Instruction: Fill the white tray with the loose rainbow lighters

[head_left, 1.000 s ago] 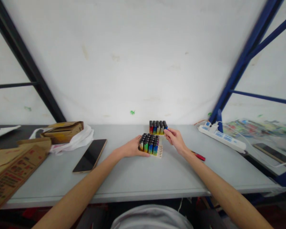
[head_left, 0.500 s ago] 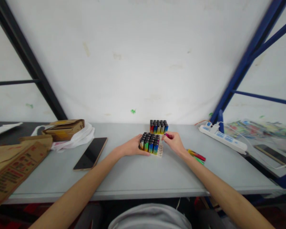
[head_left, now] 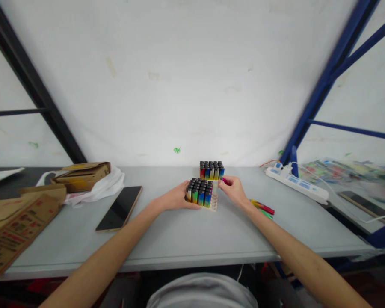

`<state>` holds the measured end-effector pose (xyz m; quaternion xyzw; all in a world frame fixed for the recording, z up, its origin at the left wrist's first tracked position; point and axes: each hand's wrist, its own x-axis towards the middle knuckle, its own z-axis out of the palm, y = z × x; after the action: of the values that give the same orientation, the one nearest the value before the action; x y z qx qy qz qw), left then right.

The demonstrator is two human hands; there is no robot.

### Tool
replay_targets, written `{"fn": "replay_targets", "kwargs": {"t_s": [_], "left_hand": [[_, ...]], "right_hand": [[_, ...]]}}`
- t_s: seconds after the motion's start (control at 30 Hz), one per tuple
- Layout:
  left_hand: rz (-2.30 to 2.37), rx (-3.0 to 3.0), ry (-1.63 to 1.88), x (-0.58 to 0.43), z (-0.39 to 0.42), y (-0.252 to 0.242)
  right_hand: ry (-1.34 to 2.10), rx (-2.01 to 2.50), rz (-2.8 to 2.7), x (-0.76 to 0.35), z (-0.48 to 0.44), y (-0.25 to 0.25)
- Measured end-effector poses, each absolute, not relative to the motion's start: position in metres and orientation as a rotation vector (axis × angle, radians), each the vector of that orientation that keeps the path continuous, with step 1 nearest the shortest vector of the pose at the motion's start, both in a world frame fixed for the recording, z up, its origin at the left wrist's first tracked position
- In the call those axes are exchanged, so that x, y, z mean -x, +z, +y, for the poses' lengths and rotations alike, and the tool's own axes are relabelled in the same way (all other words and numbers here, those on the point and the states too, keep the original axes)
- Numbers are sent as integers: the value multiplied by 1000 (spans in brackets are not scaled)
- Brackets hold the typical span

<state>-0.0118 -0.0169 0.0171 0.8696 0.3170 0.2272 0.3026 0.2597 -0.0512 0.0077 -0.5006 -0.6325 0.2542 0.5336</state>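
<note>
Upright lighters with black tops and rainbow-coloured bodies stand packed in a pale tray. The tray's right-hand column shows bare slots. My left hand grips this group from the left, thumb along the near side and fingers round the far side. Just right of the tray, my right hand pinches a magenta lighter, mostly hidden by the fingers. Behind stands a second block of lighters. A few loose lighters, red, yellow and green, lie by my right forearm.
A phone lies left of my left arm. Farther left are a cardboard box, a white plastic bag and a brown carton. On the right, a white power strip with cables lies near the blue frame post.
The whole view has shifted slightly to the left. Both hands keep nearly the same grip and place beside the tray.
</note>
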Motion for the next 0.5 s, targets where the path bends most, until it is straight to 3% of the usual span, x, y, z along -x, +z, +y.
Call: {"fn": "replay_targets", "kwargs": {"t_s": [0.5], "left_hand": [[860, -2280, 600, 11, -16, 16]], "right_hand": [[383, 1180, -1783, -271, -59, 23]]}}
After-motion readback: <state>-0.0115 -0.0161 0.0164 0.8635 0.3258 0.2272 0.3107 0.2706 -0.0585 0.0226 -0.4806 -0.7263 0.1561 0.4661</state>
